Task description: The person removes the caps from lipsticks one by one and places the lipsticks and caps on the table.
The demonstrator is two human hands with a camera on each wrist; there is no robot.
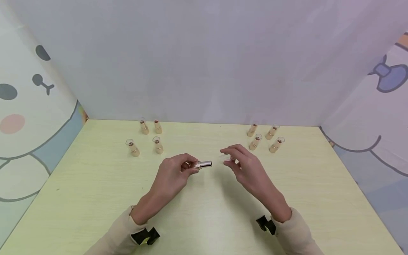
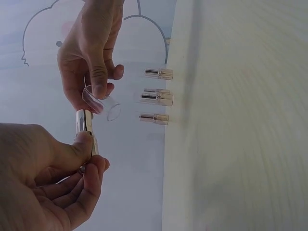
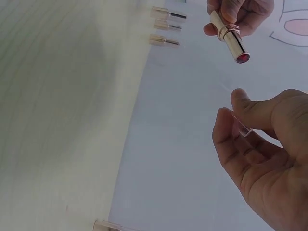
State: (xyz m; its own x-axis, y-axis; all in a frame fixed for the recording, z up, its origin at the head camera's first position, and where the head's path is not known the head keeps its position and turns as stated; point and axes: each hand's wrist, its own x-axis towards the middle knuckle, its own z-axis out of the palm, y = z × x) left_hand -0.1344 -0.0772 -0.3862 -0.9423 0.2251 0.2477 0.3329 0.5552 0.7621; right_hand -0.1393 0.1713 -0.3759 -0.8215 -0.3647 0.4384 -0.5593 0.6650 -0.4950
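Note:
My left hand (image 1: 173, 173) pinches a shiny gold lipstick tube (image 1: 204, 164) whose uncovered end points right. In the right wrist view a dark red tip shows at the end of the tube (image 3: 236, 46). My right hand (image 1: 248, 170) holds a clear cap (image 1: 225, 158) between thumb and fingers, a short gap to the right of the tube. The left wrist view shows the clear cap (image 2: 103, 103) near the tube's end (image 2: 84, 120), below the fingers of my right hand (image 2: 91, 53).
Several upright lipsticks with clear caps stand on the table in two groups: one at the back left (image 1: 158, 146), the other at the back right (image 1: 256, 142). Behind the pale table (image 1: 204, 219) hangs a light curtain (image 1: 204, 63), with cartoon prints at both sides.

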